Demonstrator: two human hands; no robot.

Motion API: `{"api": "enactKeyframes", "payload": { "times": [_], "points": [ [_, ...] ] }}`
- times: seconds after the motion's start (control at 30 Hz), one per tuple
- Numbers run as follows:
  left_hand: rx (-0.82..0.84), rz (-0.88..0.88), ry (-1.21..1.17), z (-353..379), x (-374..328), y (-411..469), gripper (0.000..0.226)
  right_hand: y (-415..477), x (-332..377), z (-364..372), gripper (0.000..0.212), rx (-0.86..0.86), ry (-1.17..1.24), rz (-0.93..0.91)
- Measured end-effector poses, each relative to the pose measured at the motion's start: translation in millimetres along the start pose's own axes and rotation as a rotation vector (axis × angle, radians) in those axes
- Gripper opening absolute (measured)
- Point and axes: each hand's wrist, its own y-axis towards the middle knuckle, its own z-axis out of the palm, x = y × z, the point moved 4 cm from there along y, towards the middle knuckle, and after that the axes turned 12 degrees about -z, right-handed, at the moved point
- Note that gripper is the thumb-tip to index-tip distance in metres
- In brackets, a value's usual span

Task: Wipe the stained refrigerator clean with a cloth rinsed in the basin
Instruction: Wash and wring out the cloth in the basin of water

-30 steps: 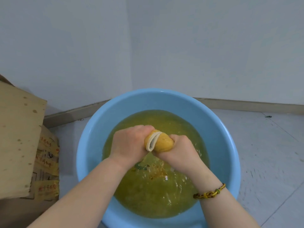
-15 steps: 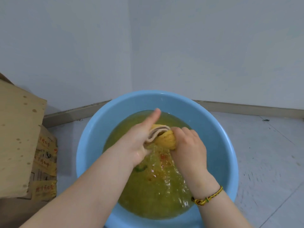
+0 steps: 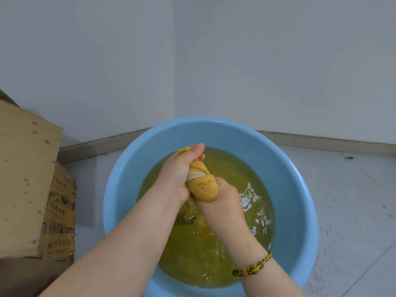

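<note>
- Wringing in progress: both hands clamp the twisted yellow terry cloth (image 3: 203,185) at the centre of the frame. The left hand (image 3: 177,179) is curled round its upper end and the right hand (image 3: 227,200) round the lower, just above the water.
- The round light-blue plastic basin (image 3: 300,189) fills the lower middle. Its murky yellow-green water (image 3: 192,254) has bits floating in it, so the cloth may well carry grime back to the refrigerator, which is not in view.
- Splashes flicker right of centre, and a harder twist could fling water over the rim onto the pale floor (image 3: 353,200).
- If the wet grip slips, the cloth drops back in.
</note>
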Motion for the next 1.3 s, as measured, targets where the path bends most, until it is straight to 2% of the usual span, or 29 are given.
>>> {"api": "enactKeyframes", "payload": {
  "times": [0.07, 0.17, 0.3, 0.43, 0.53, 0.6, 0.63, 0.7, 0.77, 0.83, 0.87, 0.93, 1.0, 1.07, 1.13, 1.2, 1.23, 1.3],
  "points": [
    [-0.043, 0.040, 0.087, -3.3, 2.3, 2.7, 0.024, -0.4, -3.5, 4.7, 0.027, 0.118, 0.146, 0.085],
    [-0.013, 0.035, 0.115, -4.0, 5.8, 3.1, 0.029, -5.4, -5.8, 10.2, 0.036, 0.279, 0.321, 0.208],
    [0.091, 0.048, 0.150, -2.4, 3.8, 4.4, 0.047, -10.4, -9.7, 16.3, 0.037, 0.391, 0.460, 0.295],
    [0.179, 0.036, 0.178, -0.7, 4.9, 5.0, 0.047, -16.5, -6.4, 20.1, 0.029, 0.478, 0.656, 0.356],
    [0.184, 0.047, 0.200, 1.6, 1.1, 5.1, 0.044, -11.2, -6.4, 16.6, 0.028, 0.368, 0.646, 0.331],
    [0.196, 0.066, 0.165, 4.5, -3.5, 3.9, 0.017, -3.1, -5.1, 6.8, 0.027, 0.211, 0.580, 0.281],
    [0.215, 0.061, 0.129, 6.4, -4.7, 3.6, 0.018, 0.9, -5.3, 0.2, 0.022, 0.123, 0.551, 0.263],
    [0.236, 0.042, 0.112, 8.6, -2.5, 3.2, 0.053, 8.5, -6.9, -15.0, 0.017, -0.040, 0.454, 0.218],
    [0.196, 0.051, 0.198, 14.0, 3.3, -0.2, 0.064, 14.3, -8.2, -26.0, 0.014, -0.154, 0.330, 0.146],
    [0.136, 0.071, 0.253, 17.9, 8.2, -0.5, 0.068, 16.5, -5.9, -27.7, 0.018, -0.191, 0.224, 0.088],
    [0.104, 0.103, 0.238, 18.8, 8.6, 0.0, 0.059, 16.5, -4.7, -25.5, 0.024, -0.182, 0.197, 0.067],
    [0.045, 0.151, 0.181, 17.1, 3.3, 1.4, 0.031, 15.3, -2.6, -18.9, 0.037, -0.084, 0.213, 0.029],
    [0.040, 0.178, 0.139, 16.5, -5.1, 0.4, 0.026, 13.0, 2.5, -16.7, 0.048, 0.042, 0.290, 0.014],
    [0.062, 0.236, 0.161, 17.8, -14.9, -7.1, 0.028, 14.9, 14.1, -26.8, 0.042, 0.041, 0.340, 0.000],
    [0.111, 0.296, 0.216, 28.3, -33.0, -23.2, 0.024, 26.2, 36.6, -48.4, 0.028, -0.082, 0.360, -0.034],
    [0.110, 0.325, 0.248, 41.2, -53.1, -45.2, 0.036, 39.0, 70.3, -69.4, 0.008, -0.175, 0.385, -0.046],
    [0.103, 0.319, 0.252, 47.8, -64.8, -56.0, 0.039, 44.9, 90.2, -78.9, 0.005, -0.194, 0.386, -0.057],
    [0.075, 0.314, 0.263, 61.7, -89.7, -80.5, 0.030, 52.3, 129.2, -96.0, 0.013, -0.206, 0.336, -0.086]
  ]
}}
